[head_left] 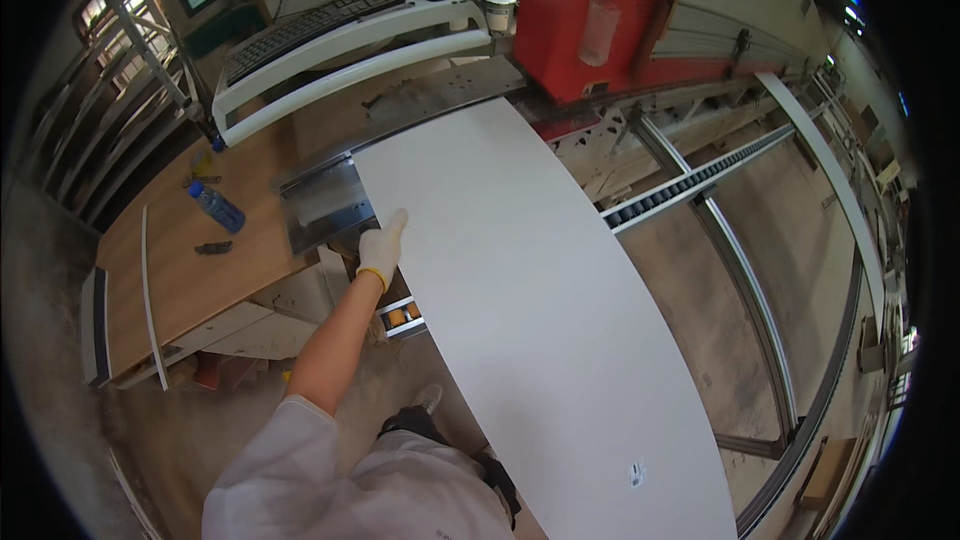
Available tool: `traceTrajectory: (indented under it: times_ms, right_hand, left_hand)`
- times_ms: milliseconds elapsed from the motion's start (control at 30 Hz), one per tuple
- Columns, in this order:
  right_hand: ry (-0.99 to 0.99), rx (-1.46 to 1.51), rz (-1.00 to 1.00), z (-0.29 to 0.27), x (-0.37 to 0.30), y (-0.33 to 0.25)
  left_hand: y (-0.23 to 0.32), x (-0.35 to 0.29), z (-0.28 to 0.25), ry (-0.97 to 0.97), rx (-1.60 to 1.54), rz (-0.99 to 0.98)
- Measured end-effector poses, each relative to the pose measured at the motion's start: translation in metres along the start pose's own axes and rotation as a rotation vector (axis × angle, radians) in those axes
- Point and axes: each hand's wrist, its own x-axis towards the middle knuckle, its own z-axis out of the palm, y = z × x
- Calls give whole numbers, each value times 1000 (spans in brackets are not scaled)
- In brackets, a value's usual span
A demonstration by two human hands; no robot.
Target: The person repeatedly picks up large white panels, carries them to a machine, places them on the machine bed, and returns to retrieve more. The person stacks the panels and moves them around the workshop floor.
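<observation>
A long white panel [530, 280] runs from the bottom of the head view up toward the red machine housing, with a small printed label [637, 475] near its lower end. My left hand [380, 248], in a white glove with a yellow cuff, grips the panel's left edge. The thumb lies on the top face, while the other fingers are mostly hidden at the edge. Just beyond the hand, a bare metal plate [328, 202] meets the panel's side. Below the hand, a short rail with yellow rollers [404, 316] sticks out from under the panel. My right hand is out of view.
A wooden worktop [230, 275] at left carries a blue-capped bottle [217, 208], a small dark tool and a thin white strip [150, 290]. Behind stand a keyboard [315, 30] on a white shelf and a red housing [590, 25]. A roller rail [700, 180] and metal frame lie right.
</observation>
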Motion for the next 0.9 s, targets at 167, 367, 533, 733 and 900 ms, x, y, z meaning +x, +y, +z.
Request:
traceTrajectory:
  times_ms: [167, 367, 533, 733, 900]
  right_hand:
    - [-431, 158, 132, -145, 20, 21]
    - [0, -27, 99, -21, 41, 37]
    - [148, -86, 85, 158, 50, 15]
    - [310, -106, 24, 221, 85, -8]
    - [473, -128, -43, 245, 111, -33]
  left_hand:
    - [-1, 13, 5, 53, 330, 62]
    - [16, -1, 13, 97, 351, -33]
    - [31, -7, 40, 147, 312, 25]
    - [42, 10, 96, 156, 291, 23]
    - [64, 17, 157, 141, 268, 81]
